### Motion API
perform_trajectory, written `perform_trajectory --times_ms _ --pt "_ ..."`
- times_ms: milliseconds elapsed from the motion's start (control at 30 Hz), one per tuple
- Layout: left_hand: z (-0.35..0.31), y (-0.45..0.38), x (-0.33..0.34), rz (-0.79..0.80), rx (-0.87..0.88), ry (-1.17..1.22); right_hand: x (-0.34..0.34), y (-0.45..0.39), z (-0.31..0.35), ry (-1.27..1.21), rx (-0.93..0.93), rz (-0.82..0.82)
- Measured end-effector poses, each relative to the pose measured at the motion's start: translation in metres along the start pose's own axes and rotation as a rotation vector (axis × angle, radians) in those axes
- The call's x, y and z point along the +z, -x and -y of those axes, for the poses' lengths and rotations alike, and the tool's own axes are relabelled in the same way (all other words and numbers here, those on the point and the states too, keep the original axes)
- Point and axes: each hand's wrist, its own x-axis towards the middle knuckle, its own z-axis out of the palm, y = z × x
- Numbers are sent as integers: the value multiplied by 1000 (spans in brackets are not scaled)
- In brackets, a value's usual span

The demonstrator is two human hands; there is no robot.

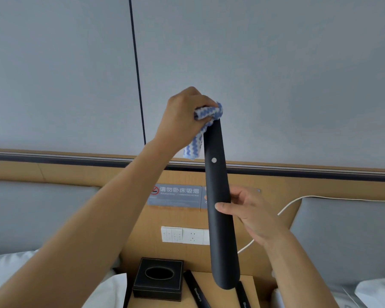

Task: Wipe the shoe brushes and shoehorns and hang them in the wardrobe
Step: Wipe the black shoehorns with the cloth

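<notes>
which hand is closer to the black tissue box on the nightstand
The right hand. It grips the shoehorn mid-shaft, above and right of the tissue box. The left hand is far higher, holding the cloth at the shoehorn's top end.

A wooden bedside table (246, 283) carries a black tissue box (158, 278) and two dark shoehorn sleeves (196, 290) beside it.

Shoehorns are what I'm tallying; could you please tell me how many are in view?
3: one shoehorn held upright by the right hand while the left hand wipes its top with a cloth; two lying on the nightstand, at and, partly cropped. Others may be hidden.
</notes>
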Motion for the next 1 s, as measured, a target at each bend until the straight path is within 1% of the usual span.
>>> perform_trajectory --times_ms 167,300,433,533,600,733,833,1000 --pt "-7 28 20 12 48 52 -2 5 -9 -46 0 -14" --pt "-12 58 34 153 80 111 -6 6 -14 -142 26 -38" --pt "-22 89 47 249 122 173 -13 10 -21 -158 44 -42" --pt "-26 109 54 348 134 203 -18 19 -32 -194 61 -18" --pt "-26 123 60 414 143 232 -21 27 -41 -254 107 -1" --pt "-25 153 73 504 113 309 -23 46 -65 -383 208 25" --pt "-26 173 86 552 89 321 -23 60 -86 -399 262 -23" --pt "-30 204 106 591 64 338 -28 86 -116 -389 311 -19"
